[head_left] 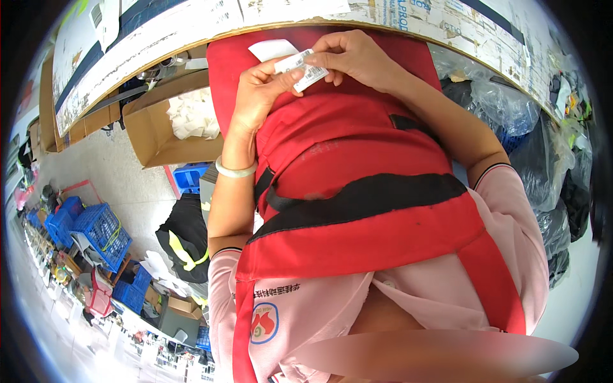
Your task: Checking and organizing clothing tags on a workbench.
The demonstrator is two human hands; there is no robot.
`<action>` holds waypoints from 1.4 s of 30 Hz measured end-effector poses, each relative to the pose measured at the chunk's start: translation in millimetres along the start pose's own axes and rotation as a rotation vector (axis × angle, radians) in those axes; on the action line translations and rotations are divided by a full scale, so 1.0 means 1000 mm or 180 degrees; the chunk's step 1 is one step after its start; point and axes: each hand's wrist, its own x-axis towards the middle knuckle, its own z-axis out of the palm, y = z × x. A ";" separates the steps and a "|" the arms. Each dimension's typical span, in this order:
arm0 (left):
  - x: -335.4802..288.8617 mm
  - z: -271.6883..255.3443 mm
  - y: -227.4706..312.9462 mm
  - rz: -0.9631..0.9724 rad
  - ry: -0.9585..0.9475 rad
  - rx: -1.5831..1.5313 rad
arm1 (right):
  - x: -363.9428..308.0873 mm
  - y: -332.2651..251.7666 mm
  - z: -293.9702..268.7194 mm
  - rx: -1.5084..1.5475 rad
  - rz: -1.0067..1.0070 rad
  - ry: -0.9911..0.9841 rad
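Over the lap of my red apron [325, 143], both hands meet on a small white printed label [310, 78]. My left hand [260, 94] is closed on its lower left part, thumb on top. Thumb and fingers of my right hand [355, 59] pinch its upper right edge. Just beyond the label, a plain white strip of paper [271, 49] rests against the red cloth near my left fingers. Whether that strip is joined to the label cannot be seen.
A worktable edge [249, 27] with worn paper covering runs just beyond my hands. Below it at left stands an open cardboard box [153, 131] holding crumpled white paper [193, 115]. Clear plastic bags [539, 159] fill the right side. Blue crates [102, 233] stand on the floor farther left.
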 end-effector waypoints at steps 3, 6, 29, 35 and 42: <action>-0.001 -0.005 -0.005 0.0036 0.0072 0.0444 | -0.002 0.000 0.007 -0.0096 -0.0316 0.0228; -0.001 -0.001 -0.002 -0.0063 0.0121 0.0555 | -0.003 -0.001 0.003 -0.0425 -0.0798 0.0250; 0.006 -0.014 -0.010 -0.0292 0.0075 0.0515 | 0.026 -0.045 -0.057 -0.1476 -0.0820 0.1596; 0.005 -0.011 -0.010 -0.0284 0.0110 0.0441 | 0.016 -0.047 -0.056 -0.1678 -0.0684 0.1680; 0.007 -0.016 -0.011 -0.0347 0.0045 0.0528 | 0.019 -0.034 -0.059 -0.1514 -0.1001 0.1845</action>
